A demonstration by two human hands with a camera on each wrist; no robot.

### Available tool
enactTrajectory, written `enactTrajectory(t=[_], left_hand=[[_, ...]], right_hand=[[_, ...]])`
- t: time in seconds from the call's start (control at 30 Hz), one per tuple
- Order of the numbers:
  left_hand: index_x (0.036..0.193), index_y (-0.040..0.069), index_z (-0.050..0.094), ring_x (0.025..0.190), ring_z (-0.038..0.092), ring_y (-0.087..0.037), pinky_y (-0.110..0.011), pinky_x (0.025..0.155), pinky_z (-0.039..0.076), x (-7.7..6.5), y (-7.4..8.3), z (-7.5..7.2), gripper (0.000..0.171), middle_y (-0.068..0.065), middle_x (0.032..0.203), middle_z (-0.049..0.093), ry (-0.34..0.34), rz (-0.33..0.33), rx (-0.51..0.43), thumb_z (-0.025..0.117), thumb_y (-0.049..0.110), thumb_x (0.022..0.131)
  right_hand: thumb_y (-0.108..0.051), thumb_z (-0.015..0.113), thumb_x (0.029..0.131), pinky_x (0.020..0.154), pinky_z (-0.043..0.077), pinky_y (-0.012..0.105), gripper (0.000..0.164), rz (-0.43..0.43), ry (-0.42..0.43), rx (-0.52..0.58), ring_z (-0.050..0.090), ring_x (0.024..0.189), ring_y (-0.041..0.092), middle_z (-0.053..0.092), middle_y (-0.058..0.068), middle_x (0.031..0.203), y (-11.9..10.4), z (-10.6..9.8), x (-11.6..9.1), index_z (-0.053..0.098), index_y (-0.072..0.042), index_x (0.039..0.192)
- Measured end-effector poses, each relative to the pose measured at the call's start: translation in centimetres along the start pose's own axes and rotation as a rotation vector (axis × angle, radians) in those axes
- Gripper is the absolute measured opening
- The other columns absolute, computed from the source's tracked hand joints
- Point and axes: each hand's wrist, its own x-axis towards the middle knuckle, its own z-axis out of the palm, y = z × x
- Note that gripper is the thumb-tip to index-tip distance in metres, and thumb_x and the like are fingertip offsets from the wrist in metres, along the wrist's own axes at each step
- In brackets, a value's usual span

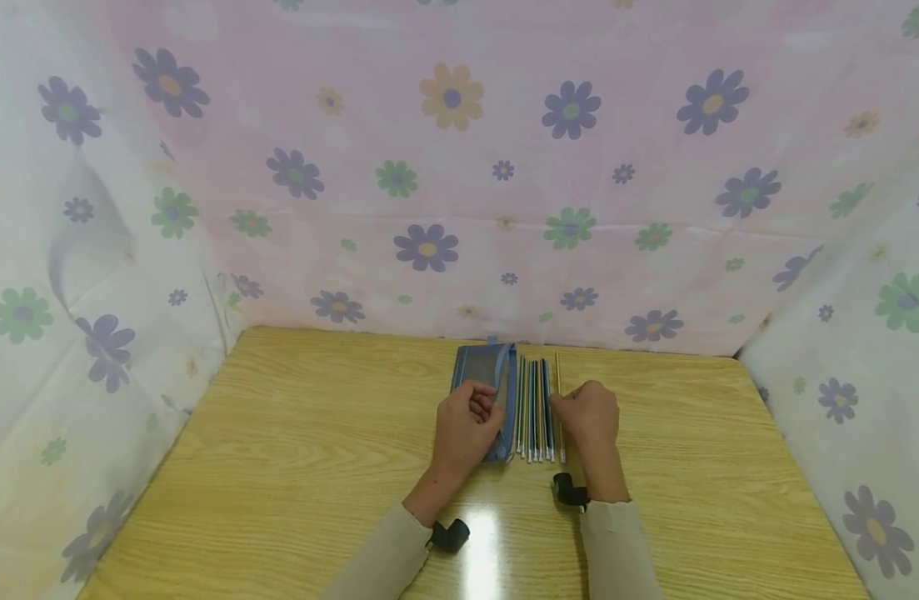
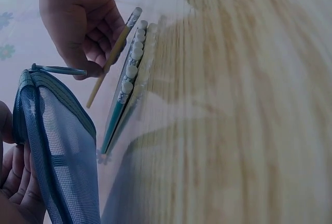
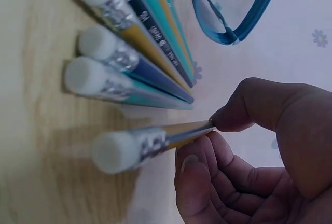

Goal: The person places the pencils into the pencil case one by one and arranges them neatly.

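Observation:
In the head view my right hand (image 1: 592,417) pinches a yellow pencil (image 1: 557,371) between thumb and forefinger. Its white eraser end points toward me, as the right wrist view shows up close. Beside it several pencils (image 1: 534,408), teal, yellow and dark blue, lie in a row on the table, erasers at the near end. A blue mesh pencil case (image 1: 476,363) lies left of that row, its zipped side gaping. My left hand (image 1: 465,429) holds the edge of the case with curled fingers; the left wrist view partly hides those fingers behind the mesh.
The wooden table (image 1: 317,425) extends to both sides of the case and pencils. Flowered cloth (image 1: 459,183) hangs along its back and sides. A black wrist camera mount (image 1: 571,490) sits by the right sleeve, another mount (image 1: 450,536) by the left.

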Motion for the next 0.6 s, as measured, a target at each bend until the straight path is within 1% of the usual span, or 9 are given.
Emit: enactTrajectory(t=[0.13,0.23,0.33,0.43,0.6], left_hand=[[0.104,-0.001,0.072,0.067,0.064,-0.009,-0.023,0.059,0.058,0.0,0.01,-0.03,0.014,-0.002,0.082,0.067,-0.003,-0.004,-0.002,0.073,0.0,0.09],[0.104,-0.001,0.072,0.067,0.065,-0.01,-0.023,0.06,0.058,0.01,0.06,-0.06,0.014,-0.002,0.082,0.068,-0.007,-0.009,-0.003,0.073,0.001,0.091],[0.105,0.0,0.072,0.068,0.065,-0.009,-0.024,0.06,0.058,0.01,0.08,-0.06,0.014,-0.002,0.083,0.068,-0.012,-0.015,0.004,0.073,0.001,0.091],[0.107,0.001,0.072,0.068,0.064,-0.008,-0.024,0.061,0.058,-0.01,0.1,-0.07,0.015,-0.001,0.083,0.067,-0.018,-0.024,0.011,0.073,0.002,0.091],[0.107,0.002,0.072,0.068,0.064,-0.007,-0.023,0.061,0.058,-0.07,0.1,-0.08,0.016,-0.001,0.083,0.067,-0.019,-0.021,0.019,0.073,0.002,0.091]], right_hand=[[-0.025,0.073,0.093,0.043,0.033,0.029,0.052,-0.007,-0.017,0.021,0.033,0.038,0.013,0.039,-0.005,0.042,-0.31,-0.25,-0.21,0.053,-0.015,0.046],[-0.025,0.077,0.093,0.047,0.039,0.031,0.046,-0.019,-0.026,0.029,0.04,0.039,0.014,0.049,-0.002,0.043,-0.53,-0.41,-0.36,0.065,-0.009,0.052],[-0.025,0.078,0.092,0.051,0.044,0.032,0.038,-0.038,-0.022,0.026,0.05,0.043,0.016,0.059,0.001,0.048,-0.67,-0.5,-0.41,0.073,-0.005,0.06],[-0.025,0.079,0.091,0.052,0.046,0.033,0.033,-0.038,-0.019,0.017,0.057,0.05,0.019,0.066,0.004,0.056,-0.81,-0.52,-0.41,0.076,-0.004,0.065],[-0.024,0.08,0.09,0.053,0.05,0.035,0.027,-0.04,-0.03,0.013,0.063,0.058,0.022,0.072,0.007,0.066,-1.01,-0.54,-0.47,0.079,-0.004,0.071]])
